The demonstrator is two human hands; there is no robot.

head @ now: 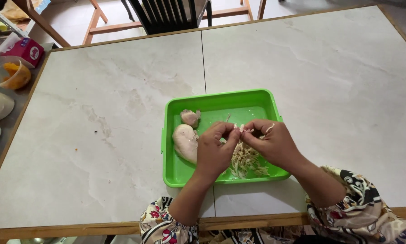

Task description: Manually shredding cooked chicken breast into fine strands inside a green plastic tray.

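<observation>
Pinching a small strip of cooked meat (244,129) between both hands, just above the middle of a green tray (266,97). Pale pink-white, thin and fibrous, the strip; long axis roughly left to right, stretched from the left hand (215,151) to the right hand (271,143), ends hidden under the fingertips. Left thumb and fingers closed on the strip's left end; right thumb and fingers closed on its right end, with a loose pale fibre (269,129) sticking up over the right knuckles.

Directly below the hands, a heap of shreds (247,161), cream and stringy, lying on the tray floor toward its near right corner, strands pointing mostly away from the person and fanning outward. Left of the left hand, a whole breast piece (185,142), smooth, pale pink, long axis running near to far, partly hidden by the hand. Just beyond it, a smaller chunk (190,117), near the tray's far left corner, apart from the breast piece.

Under the tray, a pale marbled table (99,135) with a wooden rim. Floral sleeves (361,203) at both wrists. At the far left edge, a tub (9,75) with orange contents and a red box (27,50). Beyond the table, a dark chair (171,13).
</observation>
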